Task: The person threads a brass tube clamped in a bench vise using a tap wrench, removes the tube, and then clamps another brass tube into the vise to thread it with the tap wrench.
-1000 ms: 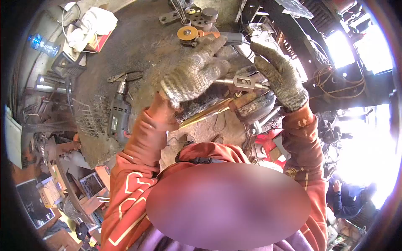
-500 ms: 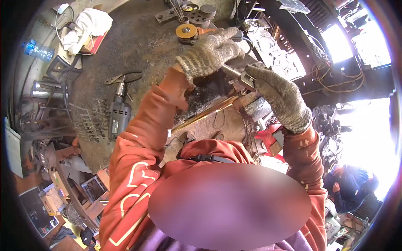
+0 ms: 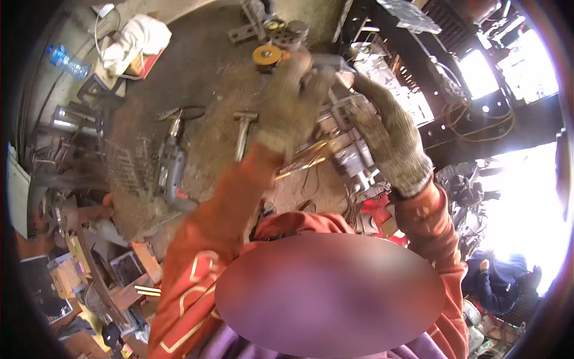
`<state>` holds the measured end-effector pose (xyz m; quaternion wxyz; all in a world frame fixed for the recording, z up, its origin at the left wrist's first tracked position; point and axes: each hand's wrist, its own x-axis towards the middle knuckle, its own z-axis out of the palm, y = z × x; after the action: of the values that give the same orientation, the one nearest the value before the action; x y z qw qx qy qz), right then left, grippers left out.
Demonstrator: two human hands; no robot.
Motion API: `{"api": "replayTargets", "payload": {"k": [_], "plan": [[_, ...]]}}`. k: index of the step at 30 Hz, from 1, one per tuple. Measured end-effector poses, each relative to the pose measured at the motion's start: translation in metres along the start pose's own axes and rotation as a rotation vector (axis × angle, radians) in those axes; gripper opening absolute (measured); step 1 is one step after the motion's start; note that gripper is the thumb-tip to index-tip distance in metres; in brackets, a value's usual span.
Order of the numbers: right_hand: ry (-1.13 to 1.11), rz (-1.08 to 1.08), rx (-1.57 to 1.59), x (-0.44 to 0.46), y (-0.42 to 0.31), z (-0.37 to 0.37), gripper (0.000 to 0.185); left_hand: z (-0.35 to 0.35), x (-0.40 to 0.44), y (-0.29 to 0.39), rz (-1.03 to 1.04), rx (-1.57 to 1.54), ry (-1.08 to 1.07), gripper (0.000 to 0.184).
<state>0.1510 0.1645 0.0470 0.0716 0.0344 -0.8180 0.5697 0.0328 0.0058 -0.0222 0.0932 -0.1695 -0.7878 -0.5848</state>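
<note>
My left hand (image 3: 294,105), in a grey knitted glove, is smeared by motion beside the angle grinder with a yellow disc (image 3: 267,55). Whether it holds anything cannot be made out. My right hand (image 3: 388,134), gloved too, has its fingers apart near a metal tool with a slotted middle (image 3: 342,112); its fingertips seem to touch or nearly touch it. Under and beside the hands are a vise-like metal block (image 3: 354,157) and a brass-coloured strip (image 3: 308,157). A hammer (image 3: 243,134) lies left of my left hand.
A power drill (image 3: 172,164) and pliers (image 3: 181,112) lie to the left. Farther off are a plastic bottle (image 3: 69,62) and a white cloth (image 3: 140,39). Dark steel beams with coiled cable (image 3: 481,122) stand at right. Another person (image 3: 493,281) is at the lower right.
The left hand moved away from the slotted tool, up and left, after reaching its bar. The right hand shifted slightly left, its fingers spreading. The hammer has come into view.
</note>
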Motion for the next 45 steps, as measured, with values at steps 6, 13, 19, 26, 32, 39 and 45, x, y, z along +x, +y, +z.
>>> {"api": "replayTargets", "payload": {"k": [6,13,19,26,32,39,45], "plan": [[-0.726,-0.549,-0.93,0.106,-0.006,0.02,0.036,0.03,-0.114,0.076,0.067,0.031,0.0,0.041],[-0.57,-0.746,-0.764,0.131,0.098,0.051,0.03,0.033,-0.103,0.113,-0.091,-0.083,-0.09,0.054],[-0.007,-0.81,-0.755,0.084,0.054,0.006,0.022,-0.03,-0.071,0.073,-0.201,0.207,-0.47,0.038],[-0.489,-0.321,-0.663,0.101,0.024,-0.038,0.043,-0.029,-0.079,0.111,0.111,0.382,-0.306,0.035],[-0.926,0.163,0.232,0.179,0.149,-0.045,0.028,0.008,-0.112,0.07,0.186,0.573,0.184,0.029],[-0.872,-1.362,-0.94,0.144,0.089,-0.077,0.045,-0.011,-0.09,0.043,0.178,0.457,0.074,0.025],[-0.96,-0.205,-0.211,0.096,0.087,-0.087,0.037,-0.034,-0.054,0.034,0.317,0.305,-0.083,0.043]]}}
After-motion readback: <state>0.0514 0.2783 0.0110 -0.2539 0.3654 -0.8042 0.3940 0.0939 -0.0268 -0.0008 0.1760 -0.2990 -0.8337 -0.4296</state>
